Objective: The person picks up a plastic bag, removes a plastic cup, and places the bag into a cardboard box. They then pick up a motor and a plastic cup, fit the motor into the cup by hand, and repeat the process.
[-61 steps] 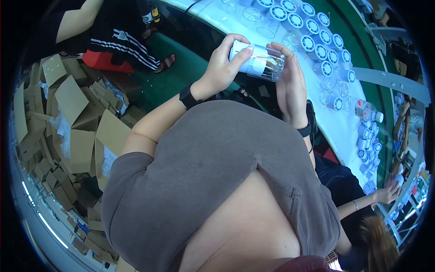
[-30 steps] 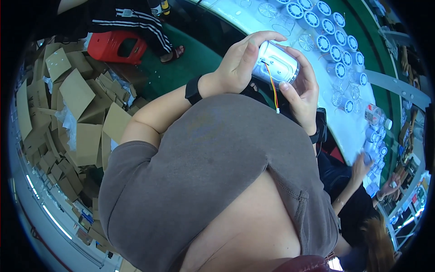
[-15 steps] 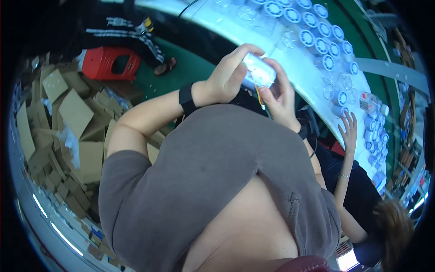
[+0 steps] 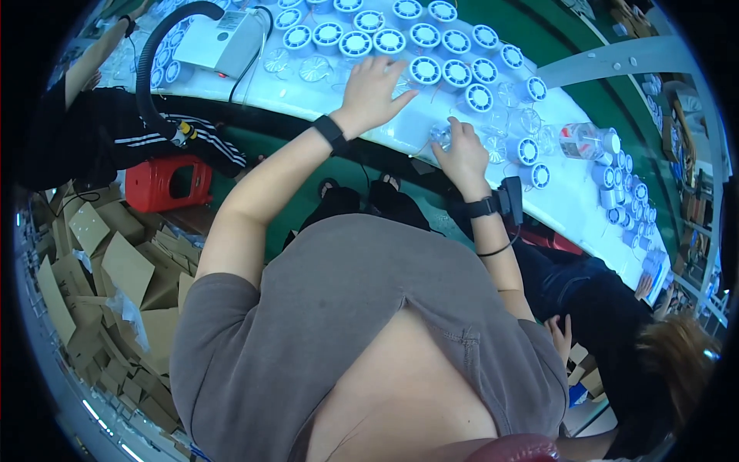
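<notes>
My left hand (image 4: 372, 94) reaches over the white table with its fingers spread, just below several round white housings (image 4: 356, 44) with slotted, wheel-like tops. No object shows in its grip; its fingertips come close to the nearest housing, and contact is not clear. To the right, at the table's near edge, my right hand (image 4: 465, 160) has its thumb and fingers closed around a small clear plastic piece (image 4: 440, 136). Its exact shape is partly hidden by the fingers. Clear ribbed discs (image 4: 315, 69) lie to the left of my left hand.
A grey box-shaped machine (image 4: 223, 42) with a black hose (image 4: 144, 85) stands at the table's left. A clear bottle (image 4: 581, 142) lies to the right. Co-workers sit on both sides. A red stool (image 4: 165, 183) and cardboard boxes (image 4: 127, 262) are at the left.
Both hands held a white housing with coloured wires near my body; they have parted and moved out over the table. My right hand now grips a clear piece. The view has shifted leftward.
</notes>
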A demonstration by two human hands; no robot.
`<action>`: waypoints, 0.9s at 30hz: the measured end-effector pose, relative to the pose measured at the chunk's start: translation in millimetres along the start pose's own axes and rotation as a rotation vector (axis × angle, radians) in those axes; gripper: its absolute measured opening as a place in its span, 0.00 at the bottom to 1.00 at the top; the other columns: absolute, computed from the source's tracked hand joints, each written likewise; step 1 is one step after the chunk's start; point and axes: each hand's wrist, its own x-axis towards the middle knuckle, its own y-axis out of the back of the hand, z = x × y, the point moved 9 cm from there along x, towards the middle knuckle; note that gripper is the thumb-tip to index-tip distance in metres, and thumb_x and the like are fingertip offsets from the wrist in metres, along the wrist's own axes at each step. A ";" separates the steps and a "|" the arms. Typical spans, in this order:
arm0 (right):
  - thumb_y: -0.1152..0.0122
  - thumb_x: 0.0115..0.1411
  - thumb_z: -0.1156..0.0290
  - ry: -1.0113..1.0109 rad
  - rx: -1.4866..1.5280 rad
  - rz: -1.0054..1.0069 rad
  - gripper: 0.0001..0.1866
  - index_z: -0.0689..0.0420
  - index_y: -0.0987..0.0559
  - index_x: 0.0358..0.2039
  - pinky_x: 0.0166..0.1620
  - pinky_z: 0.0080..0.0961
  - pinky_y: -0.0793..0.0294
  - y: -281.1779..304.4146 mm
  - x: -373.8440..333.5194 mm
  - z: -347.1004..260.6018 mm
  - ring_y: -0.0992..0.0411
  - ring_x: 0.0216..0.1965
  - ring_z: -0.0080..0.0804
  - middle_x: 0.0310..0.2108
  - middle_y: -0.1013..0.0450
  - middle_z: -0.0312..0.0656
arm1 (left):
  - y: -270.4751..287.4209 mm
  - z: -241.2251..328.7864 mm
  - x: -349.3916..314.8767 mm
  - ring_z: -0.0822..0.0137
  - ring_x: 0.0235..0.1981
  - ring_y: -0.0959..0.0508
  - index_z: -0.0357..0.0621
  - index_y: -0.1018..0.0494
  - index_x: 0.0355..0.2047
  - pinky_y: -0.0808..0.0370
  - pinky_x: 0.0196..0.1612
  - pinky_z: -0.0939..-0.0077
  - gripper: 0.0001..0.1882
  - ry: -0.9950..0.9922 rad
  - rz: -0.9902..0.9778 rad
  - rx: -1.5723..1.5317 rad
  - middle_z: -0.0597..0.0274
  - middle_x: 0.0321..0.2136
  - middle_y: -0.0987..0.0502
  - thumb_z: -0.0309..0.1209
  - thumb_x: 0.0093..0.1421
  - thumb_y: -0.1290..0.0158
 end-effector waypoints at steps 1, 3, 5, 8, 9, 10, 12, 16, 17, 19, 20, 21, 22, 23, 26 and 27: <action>0.44 0.45 0.58 -0.010 -0.001 0.014 0.26 0.59 0.33 0.42 0.35 0.33 0.32 -4.8 1.3 5.1 0.33 0.37 0.43 0.40 0.35 0.49 | -9.9 8.2 12.9 0.59 0.37 0.34 0.44 0.36 0.42 0.38 0.40 0.67 0.25 -0.045 -0.015 0.078 0.54 0.34 0.33 0.45 0.46 0.50; 0.44 0.45 0.56 -0.008 0.003 0.020 0.26 0.59 0.33 0.41 0.35 0.34 0.32 -4.7 3.9 9.1 0.33 0.38 0.44 0.40 0.35 0.49 | -28.9 19.1 31.7 0.59 0.36 0.34 0.47 0.34 0.41 0.39 0.40 0.66 0.25 -0.118 -0.044 0.240 0.56 0.32 0.33 0.46 0.44 0.48; 0.45 0.46 0.60 0.081 0.014 0.172 0.23 0.60 0.33 0.41 0.34 0.31 0.31 15.3 -0.3 5.0 0.33 0.38 0.41 0.39 0.35 0.48 | -48.7 16.2 45.3 0.59 0.37 0.34 0.48 0.34 0.40 0.40 0.41 0.66 0.25 -0.137 -0.118 0.296 0.56 0.33 0.33 0.45 0.43 0.48; 0.45 0.48 0.64 0.118 0.141 0.286 0.21 0.60 0.33 0.41 0.34 0.27 0.31 40.3 -11.0 13.5 0.33 0.38 0.38 0.39 0.34 0.48 | -74.5 12.4 53.3 0.60 0.39 0.34 0.48 0.34 0.40 0.42 0.42 0.65 0.24 -0.175 -0.265 0.398 0.56 0.34 0.32 0.44 0.42 0.47; 0.46 0.48 0.67 0.110 0.261 0.330 0.19 0.61 0.33 0.41 0.34 0.25 0.31 50.0 -15.3 20.6 0.33 0.38 0.37 0.38 0.34 0.47 | -76.2 10.2 53.9 0.60 0.38 0.33 0.48 0.34 0.39 0.40 0.41 0.65 0.24 -0.185 -0.278 0.390 0.56 0.33 0.31 0.44 0.42 0.47; 0.46 0.49 0.69 0.098 0.381 0.373 0.18 0.61 0.33 0.41 0.34 0.23 0.31 58.9 -19.8 27.6 0.33 0.38 0.35 0.38 0.34 0.47 | -74.9 9.7 54.5 0.60 0.37 0.33 0.48 0.34 0.39 0.39 0.40 0.65 0.23 -0.198 -0.292 0.381 0.57 0.32 0.31 0.44 0.43 0.47; 0.47 0.49 0.71 0.068 0.488 0.397 0.17 0.62 0.33 0.40 0.34 0.22 0.31 71.0 -26.3 37.1 0.33 0.38 0.34 0.37 0.34 0.46 | -64.2 11.7 55.2 0.60 0.36 0.32 0.48 0.34 0.39 0.38 0.39 0.65 0.23 -0.203 -0.307 0.373 0.57 0.31 0.30 0.44 0.43 0.47; 0.47 0.49 0.75 0.003 0.733 0.414 0.16 0.62 0.33 0.40 0.34 0.19 0.32 78.4 -23.8 46.8 0.33 0.37 0.30 0.36 0.33 0.45 | 16.6 9.9 41.3 0.64 0.30 0.30 0.46 0.34 0.38 0.34 0.32 0.69 0.21 0.030 0.026 0.074 0.57 0.26 0.30 0.44 0.45 0.49; 0.47 0.49 0.75 -0.004 0.764 0.388 0.17 0.61 0.33 0.41 0.34 0.20 0.32 76.7 -21.3 44.2 0.33 0.37 0.30 0.36 0.33 0.45 | 33.5 -7.8 28.5 0.66 0.27 0.30 0.45 0.35 0.38 0.34 0.28 0.72 0.20 0.244 0.056 -0.206 0.57 0.25 0.30 0.43 0.48 0.51; 0.47 0.48 0.75 -0.005 0.793 0.355 0.17 0.61 0.33 0.41 0.34 0.20 0.32 71.4 -11.9 34.6 0.33 0.37 0.30 0.36 0.33 0.46 | 46.0 -35.9 -7.6 0.69 0.24 0.31 0.41 0.36 0.38 0.35 0.23 0.77 0.20 0.519 0.141 -0.842 0.58 0.25 0.31 0.44 0.52 0.57; 0.46 0.48 0.73 0.121 0.652 0.255 0.18 0.59 0.33 0.41 0.34 0.22 0.32 62.4 0.7 10.2 0.33 0.37 0.33 0.36 0.33 0.45 | 49.4 -42.3 -25.6 0.70 0.23 0.32 0.40 0.37 0.38 0.36 0.22 0.78 0.21 0.572 0.193 -1.196 0.58 0.25 0.31 0.45 0.54 0.61; 0.44 0.47 0.72 0.247 0.509 0.155 0.19 0.57 0.32 0.41 0.35 0.25 0.32 49.5 11.6 -14.6 0.33 0.37 0.35 0.36 0.33 0.44 | 60.6 -44.3 -43.2 0.70 0.23 0.32 0.40 0.37 0.38 0.36 0.22 0.78 0.21 0.577 0.204 -1.192 0.58 0.25 0.31 0.45 0.54 0.61; 0.44 0.47 0.72 0.260 0.513 0.143 0.19 0.57 0.32 0.41 0.35 0.25 0.32 39.0 22.4 -27.5 0.33 0.37 0.35 0.36 0.33 0.44 | 59.7 -49.3 -69.6 0.68 0.22 0.32 0.39 0.37 0.39 0.36 0.22 0.77 0.22 0.738 0.245 -1.464 0.57 0.25 0.31 0.45 0.54 0.64; 0.42 0.45 0.67 0.357 0.310 0.140 0.22 0.56 0.32 0.42 0.35 0.27 0.33 28.5 31.9 -51.2 0.34 0.37 0.36 0.36 0.34 0.44 | 57.3 -52.3 -93.7 0.67 0.22 0.33 0.39 0.38 0.39 0.36 0.22 0.77 0.23 0.892 0.289 -1.740 0.55 0.26 0.31 0.46 0.55 0.67; 0.40 0.41 0.60 0.478 -0.048 0.118 0.26 0.53 0.33 0.43 0.35 0.31 0.34 -1.1 55.3 -89.2 0.35 0.37 0.38 0.36 0.34 0.43 | 59.5 -82.4 -165.8 0.64 0.22 0.33 0.38 0.38 0.40 0.35 0.23 0.77 0.25 0.981 0.461 -1.883 0.51 0.26 0.32 0.47 0.55 0.69; 0.40 0.40 0.58 0.490 -0.201 0.103 0.28 0.53 0.33 0.43 0.34 0.32 0.35 -13.0 62.0 -97.1 0.35 0.37 0.38 0.36 0.34 0.42 | 62.1 -95.5 -190.7 0.64 0.22 0.33 0.38 0.38 0.40 0.35 0.23 0.77 0.25 0.976 0.503 -1.875 0.51 0.26 0.32 0.47 0.55 0.69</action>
